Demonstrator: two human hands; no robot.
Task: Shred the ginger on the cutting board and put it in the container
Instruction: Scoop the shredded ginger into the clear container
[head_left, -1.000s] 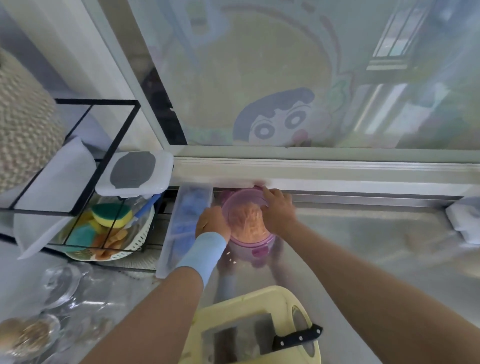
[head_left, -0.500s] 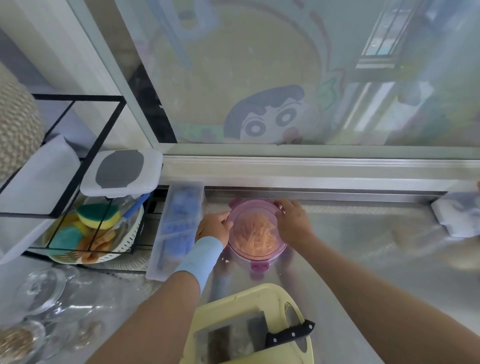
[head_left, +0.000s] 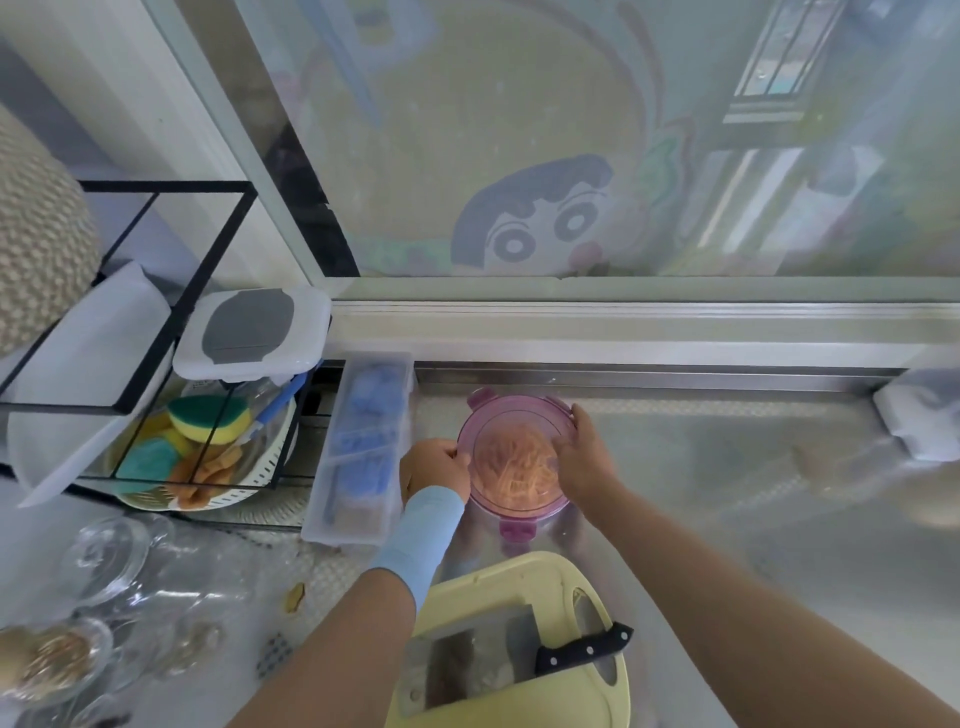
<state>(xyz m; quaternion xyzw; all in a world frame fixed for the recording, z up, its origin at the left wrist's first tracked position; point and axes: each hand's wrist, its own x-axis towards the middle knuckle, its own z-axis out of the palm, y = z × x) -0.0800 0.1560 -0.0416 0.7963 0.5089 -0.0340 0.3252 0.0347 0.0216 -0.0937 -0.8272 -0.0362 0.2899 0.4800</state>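
Both hands are on the container (head_left: 519, 506): the left hand (head_left: 435, 467) against its left edge, the right hand (head_left: 584, 457) over its right edge. The container stands on the steel counter (head_left: 727, 467), just beyond the yellow cutting board (head_left: 498, 577). The shredded ginger (head_left: 517, 467) is already inside and shows as an orange heap through the clear lid (head_left: 511, 421).

The main risk seems to be the lid. It looks seated, but the near clip (head_left: 516, 530) sticks out from the rim as if not snapped down. If one side is pressed harder than the other, the lid could tip up or sit crooked. The counter looks smooth, so a sideways push could also slide the container into the long clear box (head_left: 363, 441) just to its left. Lifting it before the clips hold could spill the shreds. The knife (head_left: 584, 649) lies on the board with its handle over the right edge, close under the right forearm; an elbow drawn back could knock it.

The left hand's fingers are curled tight, their tips touching the rim. The right hand is curled more loosely, its fingers wrapping the rim and its thumb toward the lid. Neither hand holds anything else.
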